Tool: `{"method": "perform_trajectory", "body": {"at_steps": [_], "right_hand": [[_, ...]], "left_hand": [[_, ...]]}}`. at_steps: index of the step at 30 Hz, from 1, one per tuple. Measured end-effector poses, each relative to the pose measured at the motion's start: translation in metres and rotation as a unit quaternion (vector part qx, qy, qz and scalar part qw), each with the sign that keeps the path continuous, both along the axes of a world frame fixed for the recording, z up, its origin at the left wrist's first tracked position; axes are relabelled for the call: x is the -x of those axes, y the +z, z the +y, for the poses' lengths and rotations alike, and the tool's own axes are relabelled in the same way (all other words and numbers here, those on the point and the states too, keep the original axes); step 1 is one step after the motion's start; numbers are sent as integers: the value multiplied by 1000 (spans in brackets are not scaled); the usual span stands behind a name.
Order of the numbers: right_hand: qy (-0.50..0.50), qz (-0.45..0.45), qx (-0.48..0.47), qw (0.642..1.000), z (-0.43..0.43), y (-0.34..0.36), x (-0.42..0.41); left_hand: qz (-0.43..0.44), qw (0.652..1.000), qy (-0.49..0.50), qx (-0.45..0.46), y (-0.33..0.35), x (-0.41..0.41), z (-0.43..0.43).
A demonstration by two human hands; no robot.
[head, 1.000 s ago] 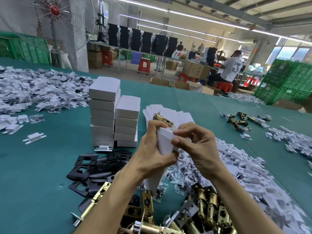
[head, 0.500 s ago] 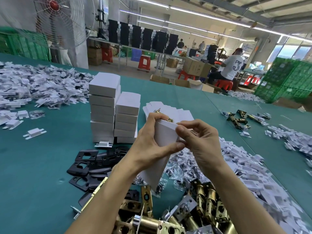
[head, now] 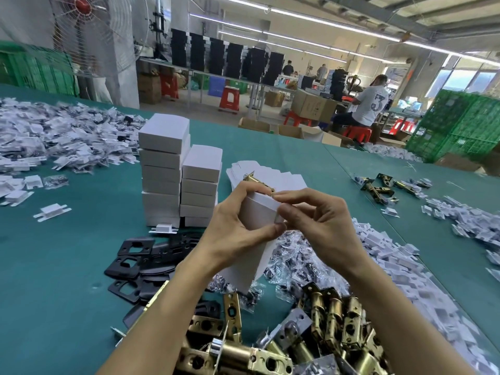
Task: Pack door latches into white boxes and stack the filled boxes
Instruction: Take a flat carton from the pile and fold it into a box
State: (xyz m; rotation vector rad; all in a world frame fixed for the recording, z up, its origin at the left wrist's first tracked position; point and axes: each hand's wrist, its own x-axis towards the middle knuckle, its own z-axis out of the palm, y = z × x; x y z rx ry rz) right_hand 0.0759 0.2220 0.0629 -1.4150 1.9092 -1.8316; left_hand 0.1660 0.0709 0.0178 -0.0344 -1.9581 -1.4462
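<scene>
Fingers (head: 250, 189) of my left hand (head: 232, 234) wrap the white box (head: 259, 215), steadying it while my right hand (head: 324, 228) pinches its top flap (head: 266, 199) closed.

Factory packing floor: long green tables (head: 270, 147), stacked crates (head: 457, 125), cartons (head: 311, 105), seated worker (head: 369, 105).

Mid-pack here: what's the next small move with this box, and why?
Probably finish tucking the top flap. The left hand grips the white cardboard box off the table and the right hand pinches its upper edge; stacking comes after.
</scene>
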Motion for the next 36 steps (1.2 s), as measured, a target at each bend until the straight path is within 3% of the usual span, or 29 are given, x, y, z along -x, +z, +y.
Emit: {"method": "perform_trajectory", "body": {"at_steps": [7,12,18,23,31,36], "right_hand": [[-26,85,-60,994,3,7,1],[-36,80,-81,993,1,10,3],[16,-51,10,999,0,-2,-3],[22,-68,31,997,0,-8,-3],[-21,87,-85,992,10,-10,5],[1,-40,-89,995,17,-21,2]], "left_hand": [[-42,998,0,41,-4,1,1],[-48,997,16,58,-5,2,4],[-6,1000,22,9,1,0,1],[10,1000,16,-3,1,0,3],[-52,984,87,144,-9,5,2],[-100,956,110,254,-9,0,2]]}}
